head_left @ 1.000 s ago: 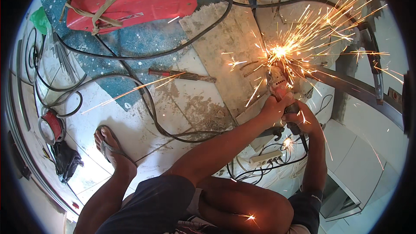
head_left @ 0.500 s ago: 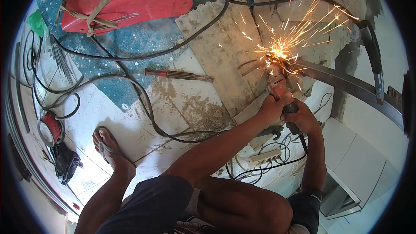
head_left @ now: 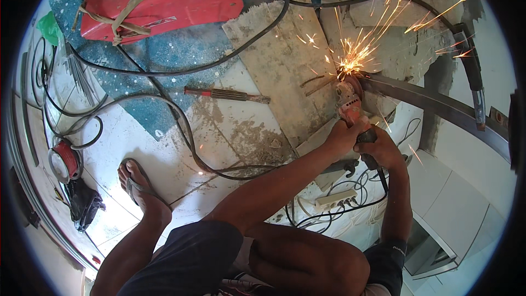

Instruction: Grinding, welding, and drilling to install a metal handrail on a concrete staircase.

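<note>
Both my hands are closed round an orange and black angle grinder. My left hand wraps its front body, while my right hand grips the dark rear end where the power cord leaves. The grinder's disc meets the far left end of a long grey metal tube, and bright sparks fan up and to the right from there. Glare partly hides the exact contact spot. A black electrode holder hangs over the tube on the right.
A red welding machine with a tan strap stands at the far left. A red-handled wire brush lies on the tiles beside a worn board. Black cables loop across the floor. A white power strip sits below my arms.
The spark burst has become narrower, and the disc edge and tube end show more clearly. Both hands keep their grip on the grinder, almost in the same place.
</note>
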Motion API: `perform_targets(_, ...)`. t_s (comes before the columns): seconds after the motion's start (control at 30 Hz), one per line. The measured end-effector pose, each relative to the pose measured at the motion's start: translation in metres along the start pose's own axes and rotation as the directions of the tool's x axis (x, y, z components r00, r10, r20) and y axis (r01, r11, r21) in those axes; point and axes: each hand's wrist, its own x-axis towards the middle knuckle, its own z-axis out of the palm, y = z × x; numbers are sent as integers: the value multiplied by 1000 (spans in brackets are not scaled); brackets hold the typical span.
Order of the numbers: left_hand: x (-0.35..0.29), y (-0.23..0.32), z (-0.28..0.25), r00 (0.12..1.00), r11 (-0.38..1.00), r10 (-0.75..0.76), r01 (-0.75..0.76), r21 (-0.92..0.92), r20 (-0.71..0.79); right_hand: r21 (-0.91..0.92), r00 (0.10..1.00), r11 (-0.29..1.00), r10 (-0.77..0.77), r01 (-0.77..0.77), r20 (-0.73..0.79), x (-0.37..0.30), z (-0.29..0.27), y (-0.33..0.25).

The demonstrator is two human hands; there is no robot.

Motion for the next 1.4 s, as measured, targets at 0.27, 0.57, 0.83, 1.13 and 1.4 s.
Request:
perform_targets(0.27,0,0,4,999,999,29,-29,24,-17,-12,1000,1000,-21,21,-21,-3,-2,-4)
perform_targets(0.57,-11,16,7,997,1000,14,-13,13,-74,-12,1000,999,-30,30,9,-1,-5,0)
perform_targets(0.83,-10,17,8,995,999,24,-21,35,-99,26,1000,1000,0,0,-3,0,-6,0)
perform_targets(1.13,-11,19,6,997,994,10,-2,105,-71,41,1000,999,-6,5,20,-2,-7,-3)
perform_targets(1.4,-12,23,5,999,990,-35,37,134,-18,46,999,998,-31,33,-28,-6,-4,-2)
